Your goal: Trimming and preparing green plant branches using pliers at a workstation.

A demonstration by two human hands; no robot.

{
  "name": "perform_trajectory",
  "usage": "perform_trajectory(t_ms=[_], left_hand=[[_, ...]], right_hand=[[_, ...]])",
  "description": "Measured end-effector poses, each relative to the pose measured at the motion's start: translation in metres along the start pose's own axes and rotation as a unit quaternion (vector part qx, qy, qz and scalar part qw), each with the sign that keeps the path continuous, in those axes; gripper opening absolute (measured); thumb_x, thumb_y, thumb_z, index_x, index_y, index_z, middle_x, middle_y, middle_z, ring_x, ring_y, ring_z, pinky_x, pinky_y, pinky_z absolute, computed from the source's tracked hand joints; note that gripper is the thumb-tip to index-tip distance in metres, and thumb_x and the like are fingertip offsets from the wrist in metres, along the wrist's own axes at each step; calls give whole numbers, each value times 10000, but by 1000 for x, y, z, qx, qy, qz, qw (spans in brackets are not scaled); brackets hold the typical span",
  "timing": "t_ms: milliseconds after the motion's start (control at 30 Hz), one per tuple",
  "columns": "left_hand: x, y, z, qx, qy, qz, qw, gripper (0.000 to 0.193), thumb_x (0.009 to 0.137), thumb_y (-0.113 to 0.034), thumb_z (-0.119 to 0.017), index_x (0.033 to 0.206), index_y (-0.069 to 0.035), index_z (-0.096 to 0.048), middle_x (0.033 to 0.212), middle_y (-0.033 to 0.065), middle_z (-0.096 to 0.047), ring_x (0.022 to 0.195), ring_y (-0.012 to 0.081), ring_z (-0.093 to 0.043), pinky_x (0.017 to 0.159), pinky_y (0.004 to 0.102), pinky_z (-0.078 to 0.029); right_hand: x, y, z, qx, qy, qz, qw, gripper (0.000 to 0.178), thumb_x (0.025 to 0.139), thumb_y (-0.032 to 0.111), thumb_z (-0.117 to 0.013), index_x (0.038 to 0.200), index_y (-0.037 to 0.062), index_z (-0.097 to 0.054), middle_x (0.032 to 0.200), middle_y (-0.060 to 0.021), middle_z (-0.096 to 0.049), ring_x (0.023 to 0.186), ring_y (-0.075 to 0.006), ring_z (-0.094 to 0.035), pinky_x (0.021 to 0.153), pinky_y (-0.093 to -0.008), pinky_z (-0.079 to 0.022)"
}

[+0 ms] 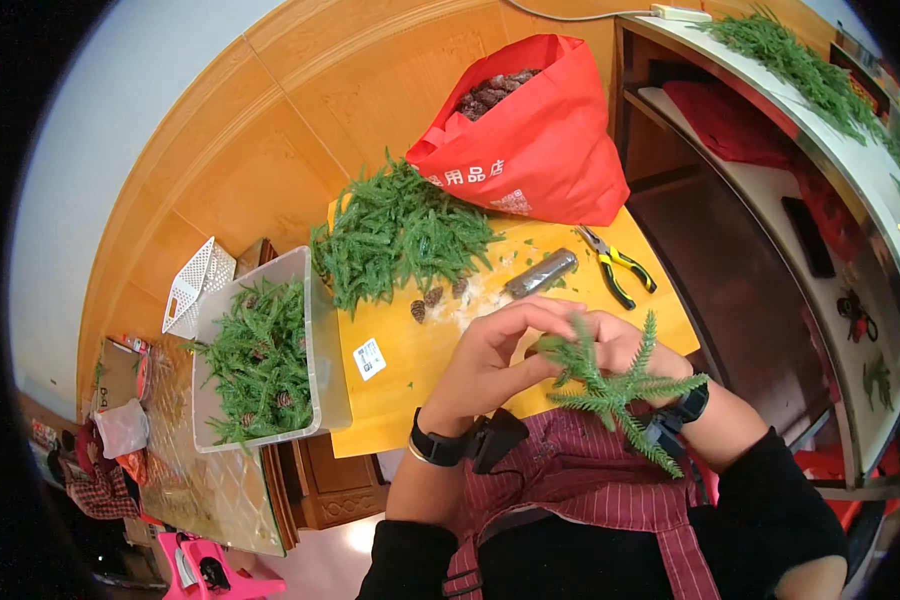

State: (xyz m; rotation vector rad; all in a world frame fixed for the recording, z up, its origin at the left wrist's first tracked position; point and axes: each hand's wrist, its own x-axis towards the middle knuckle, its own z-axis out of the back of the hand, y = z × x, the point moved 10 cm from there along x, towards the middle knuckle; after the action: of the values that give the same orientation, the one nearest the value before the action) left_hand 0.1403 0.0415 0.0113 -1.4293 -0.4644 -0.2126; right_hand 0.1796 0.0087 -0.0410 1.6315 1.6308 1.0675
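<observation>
Close to my body, over the near edge of the yellow table (390, 320), both hands are at a green pine sprig (622, 392) with several spreading needle tips. My left hand (492, 352) has its thumb and forefinger pinched at the sprig's left end. Behind the sprig, my right hand (618, 340) is closed around it, its fingers partly covered by the needles. Just beyond my hands lie a dark grey roll (543, 273) and pliers with yellow and black handles (618, 265). Small pine cones (432, 297) rest further left, beside pale crumbs.
A heap of green sprigs (400, 230) covers the table's far left. Behind it stands a red bag (550, 140) of pine cones. A clear plastic bin (322, 370) with sprigs and cones is at left, a white label (368, 359) beside it. Shelves (710, 185) rise at right.
</observation>
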Motion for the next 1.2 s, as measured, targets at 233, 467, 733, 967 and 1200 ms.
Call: perform_trajectory(t_ms=[233,467,733,967,1200], left_hand=[[-41,32,31,-46,-173,73,981,176,772,52,-587,922,-9,-516,970,66,-561,990,188,-540,886,329,-409],[-53,30,45,-87,-283,102,950,186,813,43,-564,968,-12,-475,904,54,-548,845,132,-581,736,247,-473],[-64,26,52,38,-313,113,942,223,764,28,-627,949,-22,-512,908,29,-569,838,110,-567,723,227,-465],[-67,-6,54,252,-324,9,912,224,674,41,-661,874,-39,-599,885,66,-607,777,154,-579,649,244,-463],[-62,-29,38,393,-287,-55,872,218,645,67,-660,840,-12,-602,882,122,-606,753,174,-589,582,240,-465]], right_hand=[[18,-16,64,-393,-48,-46,917,457,723,230,-688,1095,26,-518,996,-64,-576,957,-182,-542,848,-298,-407],[-21,9,180,-758,-259,-118,587,576,664,205,-712,1165,68,-462,1160,-191,-463,1052,-366,-446,889,-401,-397],[-27,11,192,-736,-286,-138,598,402,737,160,-563,1097,1,-481,1054,-201,-464,983,-332,-473,874,-365,-389],[-42,12,141,-112,-228,35,967,216,765,156,-479,926,13,-495,812,-24,-459,830,-147,-471,811,-324,-403],[-45,4,11,-6,-54,-32,998,300,770,280,-622,784,-13,-557,601,-91,-564,796,-307,-595,722,-416,-467]])
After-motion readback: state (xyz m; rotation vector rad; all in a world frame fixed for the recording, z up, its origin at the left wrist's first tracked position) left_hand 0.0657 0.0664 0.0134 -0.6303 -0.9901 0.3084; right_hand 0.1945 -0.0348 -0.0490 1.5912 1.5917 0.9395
